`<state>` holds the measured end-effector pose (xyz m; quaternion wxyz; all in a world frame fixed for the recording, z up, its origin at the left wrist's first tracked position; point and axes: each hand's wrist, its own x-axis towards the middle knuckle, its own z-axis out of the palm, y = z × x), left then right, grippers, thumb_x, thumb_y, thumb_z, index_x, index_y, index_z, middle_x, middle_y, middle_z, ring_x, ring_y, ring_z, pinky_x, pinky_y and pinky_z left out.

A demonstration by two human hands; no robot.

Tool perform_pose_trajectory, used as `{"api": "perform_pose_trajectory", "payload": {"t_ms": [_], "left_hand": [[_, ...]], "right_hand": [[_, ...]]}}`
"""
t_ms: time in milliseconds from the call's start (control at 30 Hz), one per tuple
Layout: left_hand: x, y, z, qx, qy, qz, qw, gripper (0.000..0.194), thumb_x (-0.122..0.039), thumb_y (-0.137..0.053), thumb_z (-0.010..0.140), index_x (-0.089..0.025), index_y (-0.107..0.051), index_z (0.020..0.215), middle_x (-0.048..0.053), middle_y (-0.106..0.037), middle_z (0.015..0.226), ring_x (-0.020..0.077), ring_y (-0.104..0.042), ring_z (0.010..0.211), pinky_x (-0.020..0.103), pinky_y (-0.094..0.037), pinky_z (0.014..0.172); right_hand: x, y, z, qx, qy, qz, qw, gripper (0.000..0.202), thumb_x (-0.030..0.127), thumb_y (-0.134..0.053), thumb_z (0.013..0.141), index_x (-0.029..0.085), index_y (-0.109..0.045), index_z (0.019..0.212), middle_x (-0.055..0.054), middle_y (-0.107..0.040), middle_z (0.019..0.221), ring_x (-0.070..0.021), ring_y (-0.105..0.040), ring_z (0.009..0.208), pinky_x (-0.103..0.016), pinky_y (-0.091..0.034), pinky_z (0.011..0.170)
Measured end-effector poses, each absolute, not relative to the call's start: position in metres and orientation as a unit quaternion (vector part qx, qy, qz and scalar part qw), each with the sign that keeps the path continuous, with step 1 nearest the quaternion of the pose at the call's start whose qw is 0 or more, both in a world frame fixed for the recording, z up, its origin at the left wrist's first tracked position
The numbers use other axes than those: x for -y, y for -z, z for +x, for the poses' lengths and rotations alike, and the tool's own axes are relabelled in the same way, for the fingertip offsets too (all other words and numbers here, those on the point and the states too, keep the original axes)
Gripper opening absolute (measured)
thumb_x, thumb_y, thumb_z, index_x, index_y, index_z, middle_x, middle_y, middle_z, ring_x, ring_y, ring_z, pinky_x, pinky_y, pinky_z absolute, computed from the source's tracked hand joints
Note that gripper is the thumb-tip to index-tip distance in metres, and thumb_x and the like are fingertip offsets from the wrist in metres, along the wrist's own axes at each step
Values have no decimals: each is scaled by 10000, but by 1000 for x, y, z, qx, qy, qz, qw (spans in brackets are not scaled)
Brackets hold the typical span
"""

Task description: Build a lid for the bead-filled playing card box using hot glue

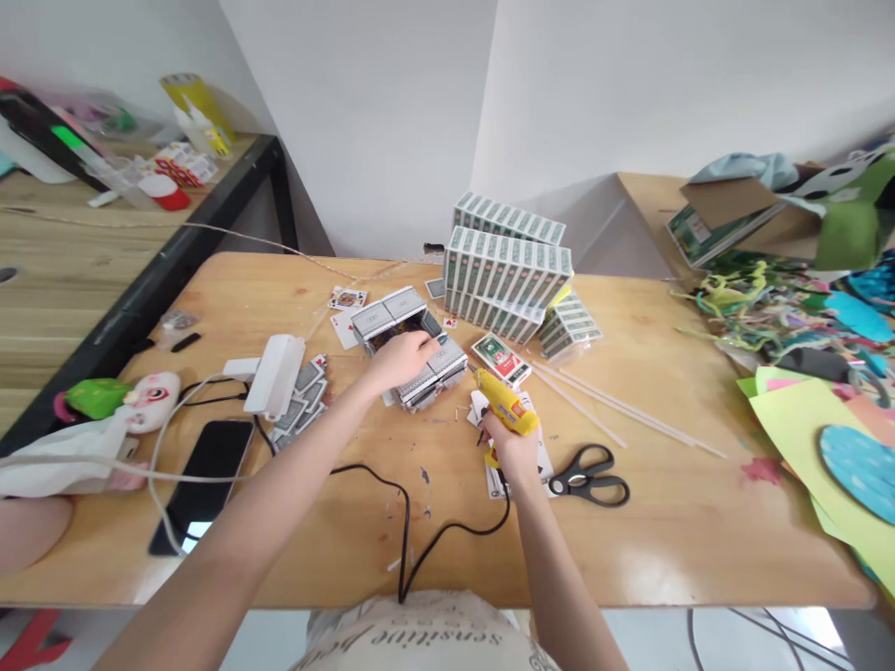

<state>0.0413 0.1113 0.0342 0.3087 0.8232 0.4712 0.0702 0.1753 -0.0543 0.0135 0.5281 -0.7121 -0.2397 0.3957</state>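
Right hand (514, 450) closed around the yellow plastic glue gun (504, 403), I have its nozzle just beside the right edge of the card box (386, 315), a tilted, blocky form faced with grey patterned playing cards, dark in its opening. Across that opening reaches my left hand (411, 359), fingers bent down onto the box; whether they pinch or only press, I cannot tell. Near the gun's tip lies a flat red-and-green card pack (502, 360), and behind it stand tight-ribbed rows of green-and-white packs (507, 270), square-cornered and shiny. Thin, straight, translucent glue sticks (643, 413) slant off to the right. Below them sit the black-handled scissors (591, 477), handle loops towards the right, beside the white cards under my right hand. Left of the box, grey-backed cards (302, 403) overlap loosely next to the smooth white power strip (275, 376), with a glossy black phone (210, 475) nearer me. Smooth, speckled wood of the tabletop (671, 550) runs from the scissors to the yellow paper (801, 433) at the right edge; between my forearms, the thin black cord (454, 527) loops across the wood to the front edge.
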Motion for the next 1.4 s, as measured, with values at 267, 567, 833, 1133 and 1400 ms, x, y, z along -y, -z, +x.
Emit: {"api": "perform_pose_trajectory", "payload": {"t_ms": [267, 567, 833, 1133, 1400], "left_hand": [[-111, -34, 41, -470, -70, 824, 308, 391, -450, -340, 887, -177, -594, 769, 65, -657, 767, 181, -570, 682, 266, -309, 558], [-112, -32, 41, -466, -78, 823, 314, 398, -471, -342, 883, -180, -585, 761, 63, -664, 778, 189, -591, 718, 265, -332, 583], [-112, -29, 40, -466, -81, 824, 311, 416, -480, -333, 885, -182, -594, 761, 57, -658, 752, 182, -576, 676, 266, -323, 562], [-112, -32, 40, -461, -78, 828, 310, 425, -483, -335, 888, -176, -605, 772, 69, -674, 795, 191, -591, 713, 267, -336, 582], [-112, -29, 40, -458, -85, 828, 312, 432, -490, -329, 886, -174, -606, 785, 63, -665, 784, 182, -577, 690, 266, -319, 569]], "right_hand": [[45, -7, 174, 247, -360, -744, 506, 144, 306, -583, 603, 198, -489, 582, 53, -487, 483, -110, -449, 428, -229, -343, 409], [43, -8, 174, 244, -343, -743, 520, 138, 303, -581, 588, 195, -496, 606, 30, -523, 546, -128, -468, 497, -246, -366, 470], [42, -4, 174, 261, -329, -751, 510, 165, 331, -579, 587, 193, -508, 642, 19, -544, 566, -145, -501, 532, -256, -396, 503], [43, -1, 175, 314, -317, -732, 514, 137, 330, -557, 606, 212, -500, 647, 15, -528, 541, -161, -511, 575, -248, -406, 499], [45, -4, 172, 304, -329, -728, 520, 142, 309, -545, 598, 220, -434, 595, 44, -451, 510, -122, -419, 502, -246, -356, 483]]}}
